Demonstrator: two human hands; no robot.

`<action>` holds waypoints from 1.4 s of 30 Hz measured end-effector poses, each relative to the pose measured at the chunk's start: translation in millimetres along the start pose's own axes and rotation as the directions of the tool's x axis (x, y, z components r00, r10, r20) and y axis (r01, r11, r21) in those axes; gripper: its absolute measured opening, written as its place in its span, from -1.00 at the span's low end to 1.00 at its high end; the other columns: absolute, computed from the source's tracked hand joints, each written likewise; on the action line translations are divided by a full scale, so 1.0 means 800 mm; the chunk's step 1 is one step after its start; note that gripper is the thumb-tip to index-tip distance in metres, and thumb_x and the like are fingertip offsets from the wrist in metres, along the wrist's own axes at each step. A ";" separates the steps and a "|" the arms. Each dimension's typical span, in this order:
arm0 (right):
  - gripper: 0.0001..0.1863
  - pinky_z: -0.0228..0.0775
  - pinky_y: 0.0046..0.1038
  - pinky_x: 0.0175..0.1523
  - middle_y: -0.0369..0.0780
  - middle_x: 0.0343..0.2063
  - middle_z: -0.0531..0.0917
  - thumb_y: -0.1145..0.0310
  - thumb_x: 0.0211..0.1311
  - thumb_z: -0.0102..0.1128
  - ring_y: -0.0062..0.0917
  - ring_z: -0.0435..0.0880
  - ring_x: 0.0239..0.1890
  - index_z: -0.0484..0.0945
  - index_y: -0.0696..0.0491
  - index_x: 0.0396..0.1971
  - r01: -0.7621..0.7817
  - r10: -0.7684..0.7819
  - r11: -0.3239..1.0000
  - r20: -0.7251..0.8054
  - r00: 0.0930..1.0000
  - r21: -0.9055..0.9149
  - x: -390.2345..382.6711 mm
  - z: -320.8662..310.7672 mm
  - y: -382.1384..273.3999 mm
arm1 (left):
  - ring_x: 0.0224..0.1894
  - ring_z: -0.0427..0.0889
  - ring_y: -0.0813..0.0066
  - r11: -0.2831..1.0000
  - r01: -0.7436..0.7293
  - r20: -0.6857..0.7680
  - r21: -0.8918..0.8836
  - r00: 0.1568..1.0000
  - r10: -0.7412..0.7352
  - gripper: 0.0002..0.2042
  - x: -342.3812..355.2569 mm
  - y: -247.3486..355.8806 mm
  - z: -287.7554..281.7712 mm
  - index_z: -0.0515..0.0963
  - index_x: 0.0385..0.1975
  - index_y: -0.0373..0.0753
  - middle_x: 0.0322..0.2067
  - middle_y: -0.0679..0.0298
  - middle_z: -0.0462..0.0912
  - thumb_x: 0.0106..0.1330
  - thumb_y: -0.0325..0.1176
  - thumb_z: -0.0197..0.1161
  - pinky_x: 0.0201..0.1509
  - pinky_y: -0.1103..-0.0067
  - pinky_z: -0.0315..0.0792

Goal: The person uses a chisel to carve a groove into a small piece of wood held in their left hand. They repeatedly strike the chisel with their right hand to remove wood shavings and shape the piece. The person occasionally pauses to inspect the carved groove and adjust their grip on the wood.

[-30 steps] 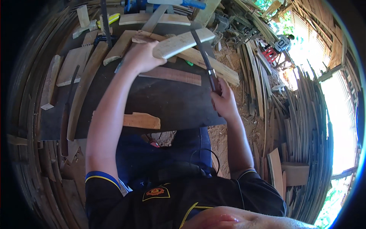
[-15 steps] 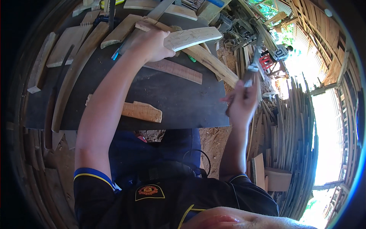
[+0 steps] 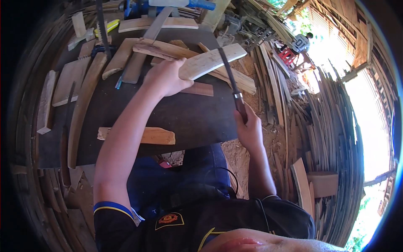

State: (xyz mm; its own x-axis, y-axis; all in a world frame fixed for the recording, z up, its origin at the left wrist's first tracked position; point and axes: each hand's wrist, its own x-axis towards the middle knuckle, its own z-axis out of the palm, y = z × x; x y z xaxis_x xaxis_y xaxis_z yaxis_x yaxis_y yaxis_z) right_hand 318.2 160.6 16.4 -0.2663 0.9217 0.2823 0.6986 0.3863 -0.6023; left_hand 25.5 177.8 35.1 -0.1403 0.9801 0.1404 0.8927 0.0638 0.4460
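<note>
Firstly, at L of the dark surface (image 3: 189, 115) lies a curved wooden slat (image 3: 82, 107); then an orange-brown offcut (image 3: 157, 136) near front edge. L hand (image 3: 166, 77) is closed on the L end of pale wooden board (image 3: 212, 62), which overlaps a longer plank (image 3: 243, 82); file (image 3: 228, 69) crosses its R end, contact unclear. R hand (image 3: 249, 128) grips brown handle (image 3: 240, 106).

Black shirt (image 3: 235, 215), blue-and-yellow sleeve trim (image 3: 119, 205), chest badge (image 3: 169, 221), dark blue trousers (image 3: 201, 164)
</note>
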 end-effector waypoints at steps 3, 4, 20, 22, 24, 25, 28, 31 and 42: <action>-0.56 0.53 -0.28 -0.01 0.08 -0.20 0.72 0.36 0.39 0.18 -0.16 0.77 -0.08 0.48 0.17 0.21 -0.046 0.046 0.999 -0.022 0.999 0.003 -0.004 -0.009 -0.001 | 0.24 0.58 0.15 1.000 0.006 0.068 -0.021 0.998 -0.005 -0.15 0.000 0.007 -0.007 0.32 0.43 -0.17 0.22 -0.02 0.55 0.14 0.06 0.42 0.31 0.34 0.48; -0.56 0.52 -0.28 0.00 0.08 -0.21 0.72 0.35 0.40 0.17 -0.16 0.77 -0.08 0.48 0.17 0.22 -0.049 0.049 0.999 0.006 0.999 -0.015 -0.001 -0.009 0.000 | 0.26 0.56 0.13 0.999 0.010 0.082 -0.039 0.997 -0.007 -0.15 -0.002 0.008 -0.014 0.31 0.43 -0.19 0.24 -0.05 0.53 0.15 0.06 0.42 0.35 0.33 0.44; -0.64 0.26 -0.59 -0.66 -0.27 -0.68 0.50 0.07 0.56 0.01 -0.64 0.44 -0.77 0.47 0.10 -0.25 0.154 -0.080 0.973 -0.374 0.924 0.171 0.008 -0.083 -0.029 | 0.22 0.60 0.10 0.991 -0.132 -0.069 -0.028 0.989 0.129 -0.18 -0.017 -0.009 -0.004 0.32 0.38 -0.38 0.16 -0.17 0.57 0.12 -0.10 0.37 0.30 0.35 0.48; -0.58 0.22 -0.60 -0.73 -0.29 -0.75 0.45 0.01 0.60 -0.11 -0.64 0.42 -0.81 0.41 0.09 -0.26 0.338 -0.110 0.865 -0.517 0.849 0.371 0.010 -0.098 -0.055 | 0.30 0.50 0.03 0.993 -0.065 0.011 -0.103 0.998 0.067 -0.19 -0.012 -0.004 -0.014 0.33 0.40 -0.32 0.21 -0.19 0.53 0.13 -0.11 0.39 0.39 0.32 0.36; -0.55 0.25 -0.58 -0.71 -0.28 -0.76 0.45 -0.01 0.62 -0.19 -0.61 0.46 -0.79 0.38 0.12 -0.24 0.451 -0.130 0.767 -0.579 0.805 0.455 0.016 -0.093 -0.063 | 0.31 0.49 0.03 0.992 -0.041 0.031 -0.118 0.999 0.045 -0.20 -0.016 -0.005 -0.012 0.33 0.39 -0.34 0.20 -0.19 0.53 0.14 -0.10 0.39 0.40 0.31 0.35; -0.53 0.25 -0.53 -0.72 -0.25 -0.76 0.47 -0.02 0.62 -0.19 -0.59 0.46 -0.79 0.39 0.09 -0.33 0.356 -0.020 0.858 -0.668 0.744 0.371 0.022 -0.073 -0.061 | 0.31 0.49 0.03 0.993 -0.059 0.014 -0.099 0.998 0.061 -0.20 -0.017 -0.006 -0.010 0.32 0.39 -0.34 0.20 -0.20 0.53 0.15 -0.10 0.38 0.40 0.32 0.35; -0.61 0.37 -0.44 -0.60 -0.22 -0.67 0.55 0.12 0.57 -0.03 -0.55 0.51 -0.74 0.46 0.16 -0.33 0.404 -0.461 0.885 -0.319 0.828 -0.229 0.023 -0.023 0.040 | 0.32 0.48 0.04 0.992 -0.094 -0.006 -0.081 0.996 0.094 -0.21 -0.010 0.000 -0.012 0.32 0.39 -0.34 0.20 -0.20 0.53 0.16 -0.10 0.38 0.40 0.32 0.35; -0.72 0.39 -0.43 -0.51 -0.24 -0.63 0.54 0.23 0.52 0.06 -0.56 0.54 -0.68 0.50 0.18 -0.25 0.096 -0.094 0.984 0.020 0.995 -0.149 0.020 -0.019 0.033 | 0.31 0.50 0.04 0.996 -0.049 0.022 -0.069 0.998 0.050 -0.21 -0.015 0.005 -0.017 0.32 0.39 -0.35 0.20 -0.20 0.53 0.16 -0.11 0.38 0.38 0.33 0.36; -0.68 0.39 -0.19 -0.27 0.01 -0.53 0.57 0.20 0.47 0.14 -0.10 0.57 -0.47 0.47 0.21 -0.20 -0.024 0.030 0.997 0.077 0.997 -0.078 0.016 -0.005 0.011 | 0.25 0.57 0.06 0.993 -0.061 0.020 -0.101 0.998 0.063 -0.21 -0.012 -0.007 -0.016 0.32 0.39 -0.37 0.19 -0.18 0.55 0.16 -0.13 0.37 0.34 0.34 0.41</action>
State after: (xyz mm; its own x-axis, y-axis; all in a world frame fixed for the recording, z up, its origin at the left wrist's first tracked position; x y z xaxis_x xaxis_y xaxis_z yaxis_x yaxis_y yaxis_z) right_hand 323.3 175.8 17.9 -0.2954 0.9331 0.2052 0.7547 0.3597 -0.5486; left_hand 16.5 165.5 42.1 -0.0750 0.9858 0.1503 0.8520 -0.0150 0.5233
